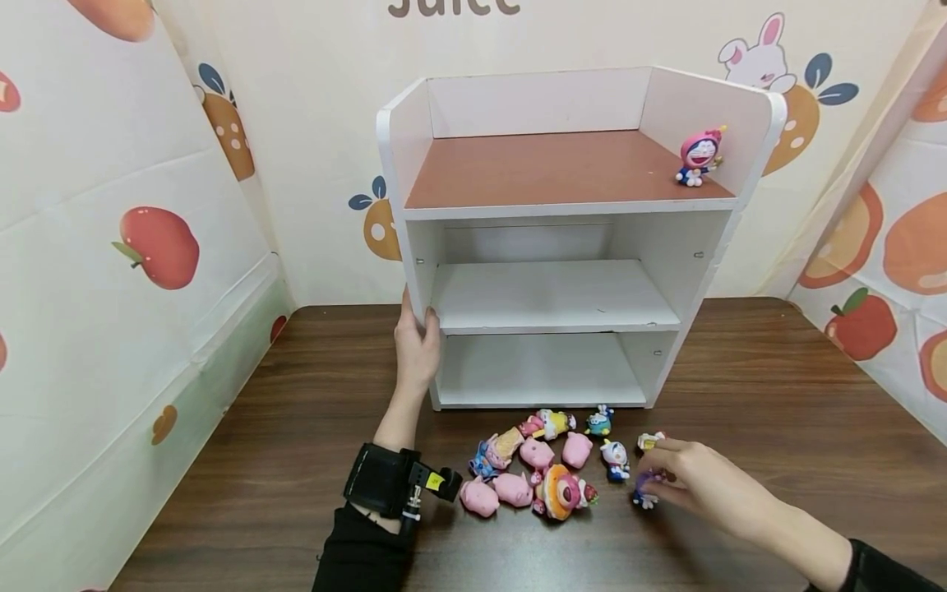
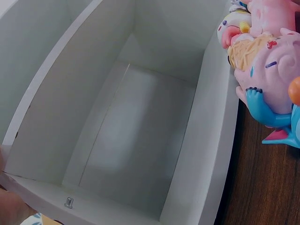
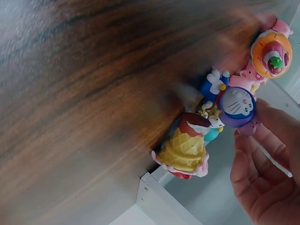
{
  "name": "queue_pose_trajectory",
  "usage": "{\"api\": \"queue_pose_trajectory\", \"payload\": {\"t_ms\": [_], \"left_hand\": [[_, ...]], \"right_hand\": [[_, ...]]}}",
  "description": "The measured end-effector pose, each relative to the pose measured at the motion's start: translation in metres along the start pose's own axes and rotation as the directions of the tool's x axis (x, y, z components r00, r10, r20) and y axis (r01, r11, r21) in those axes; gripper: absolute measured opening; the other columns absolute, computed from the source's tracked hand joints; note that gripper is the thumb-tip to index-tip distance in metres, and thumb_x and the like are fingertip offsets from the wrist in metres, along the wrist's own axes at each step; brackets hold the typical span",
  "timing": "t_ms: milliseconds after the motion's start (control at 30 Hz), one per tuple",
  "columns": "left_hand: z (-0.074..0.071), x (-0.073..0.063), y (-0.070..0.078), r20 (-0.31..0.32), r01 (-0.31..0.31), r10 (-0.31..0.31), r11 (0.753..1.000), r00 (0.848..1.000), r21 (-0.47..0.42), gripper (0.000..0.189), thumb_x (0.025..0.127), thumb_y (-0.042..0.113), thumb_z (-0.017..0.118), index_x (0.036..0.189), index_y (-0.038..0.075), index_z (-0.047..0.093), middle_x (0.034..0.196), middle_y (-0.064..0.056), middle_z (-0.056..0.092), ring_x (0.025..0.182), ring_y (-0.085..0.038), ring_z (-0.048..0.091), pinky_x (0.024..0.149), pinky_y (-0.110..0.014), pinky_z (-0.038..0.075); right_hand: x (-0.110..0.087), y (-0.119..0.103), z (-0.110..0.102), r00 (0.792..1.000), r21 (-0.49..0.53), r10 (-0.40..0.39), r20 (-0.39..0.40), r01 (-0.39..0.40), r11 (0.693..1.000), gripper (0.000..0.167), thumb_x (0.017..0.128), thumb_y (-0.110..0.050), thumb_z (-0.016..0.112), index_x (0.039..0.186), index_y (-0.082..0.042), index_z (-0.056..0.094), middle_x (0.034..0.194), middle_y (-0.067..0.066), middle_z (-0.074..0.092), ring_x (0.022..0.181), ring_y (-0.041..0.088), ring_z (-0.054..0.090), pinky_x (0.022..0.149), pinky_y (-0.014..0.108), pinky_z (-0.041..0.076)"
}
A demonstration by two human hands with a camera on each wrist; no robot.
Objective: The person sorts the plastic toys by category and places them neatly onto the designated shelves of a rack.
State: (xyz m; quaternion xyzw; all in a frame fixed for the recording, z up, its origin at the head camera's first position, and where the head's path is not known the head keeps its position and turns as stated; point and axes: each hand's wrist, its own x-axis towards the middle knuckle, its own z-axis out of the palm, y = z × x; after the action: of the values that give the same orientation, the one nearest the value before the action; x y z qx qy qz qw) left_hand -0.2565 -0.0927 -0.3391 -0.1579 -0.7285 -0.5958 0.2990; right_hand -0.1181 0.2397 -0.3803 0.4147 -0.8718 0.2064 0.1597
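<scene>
My left hand (image 1: pixel 417 349) grips the left side panel of a small white shelf unit (image 1: pixel 555 210), with the thumb at its front edge. In the left wrist view, part of that hand (image 2: pixel 11 208) shows at the panel's lower left. Low over the table, my right hand (image 1: pixel 703 481) pinches a cat figurine with a purple hood (image 3: pixel 237 107) between thumb and fingers. Close by are a figurine with a yellow waffle-cone body (image 3: pixel 183 147) and a blue-and-white figurine (image 1: pixel 615 460). A pink-hooded figurine (image 1: pixel 699 158) stands on the brown top shelf, at its right end.
Several pink pig figurines (image 1: pixel 513 489) lie in a cluster before the shelf unit, with an orange-ringed figurine (image 1: pixel 560 493) among them. A small teal figurine (image 1: pixel 599 421) stands near the unit's base. Printed sheets cover the back wall (image 1: pixel 318 123) and both sides.
</scene>
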Motion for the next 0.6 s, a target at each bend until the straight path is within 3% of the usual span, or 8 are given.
{"api": "queue_pose_trajectory", "payload": {"t_ms": [267, 367, 500, 600], "left_hand": [[-0.0005, -0.0002, 0.0007, -0.002, 0.005, -0.005, 1.0, 1.0, -0.002, 0.054, 0.093, 0.0, 0.037, 0.146, -0.003, 0.025, 0.142, -0.025, 0.04, 0.129, -0.039, 0.04, 0.099, -0.059, 0.036], [-0.0007, -0.0005, 0.0009, -0.002, 0.005, -0.005, 1.0, 1.0, -0.008, 0.054, 0.093, -0.001, 0.037, 0.146, -0.003, 0.025, 0.142, -0.025, 0.04, 0.129, -0.039, 0.04, 0.099, -0.06, 0.035], [-0.0007, -0.0002, 0.0007, 0.001, 0.005, -0.005, 1.0, 1.0, -0.016, 0.055, 0.093, -0.001, 0.037, 0.146, -0.002, 0.026, 0.143, -0.024, 0.04, 0.129, -0.038, 0.04, 0.1, -0.059, 0.035], [-0.0007, -0.0002, 0.0008, 0.002, 0.005, -0.005, 1.0, 1.0, -0.015, 0.054, 0.093, -0.001, 0.038, 0.146, -0.001, 0.026, 0.143, -0.023, 0.04, 0.129, -0.037, 0.04, 0.1, -0.058, 0.035]], "right_hand": [[0.0014, 0.0007, 0.006, 0.999, -0.08, -0.007, -0.052, 0.003, 0.997, 0.024, 0.066, -0.005, 0.078, 0.079, -0.021, 0.065, 0.08, -0.014, 0.059, 0.069, -0.008, 0.053, 0.067, 0.013, 0.046], [0.0019, -0.0004, 0.0065, 0.998, -0.089, 0.001, -0.059, -0.006, 0.996, 0.025, 0.066, -0.006, 0.079, 0.079, -0.021, 0.064, 0.079, -0.016, 0.058, 0.069, -0.009, 0.052, 0.065, 0.011, 0.044], [0.0016, -0.0029, 0.0058, 0.997, -0.108, 0.055, -0.048, -0.06, 0.992, 0.024, 0.066, -0.012, 0.08, 0.08, -0.023, 0.063, 0.079, -0.017, 0.055, 0.067, -0.009, 0.048, 0.055, 0.01, 0.039], [-0.0003, -0.0049, 0.0048, 0.992, -0.136, 0.129, -0.002, -0.128, 0.982, 0.026, 0.066, -0.022, 0.082, 0.083, -0.022, 0.062, 0.084, -0.014, 0.059, 0.073, 0.003, 0.06, 0.059, 0.019, 0.047]]}}
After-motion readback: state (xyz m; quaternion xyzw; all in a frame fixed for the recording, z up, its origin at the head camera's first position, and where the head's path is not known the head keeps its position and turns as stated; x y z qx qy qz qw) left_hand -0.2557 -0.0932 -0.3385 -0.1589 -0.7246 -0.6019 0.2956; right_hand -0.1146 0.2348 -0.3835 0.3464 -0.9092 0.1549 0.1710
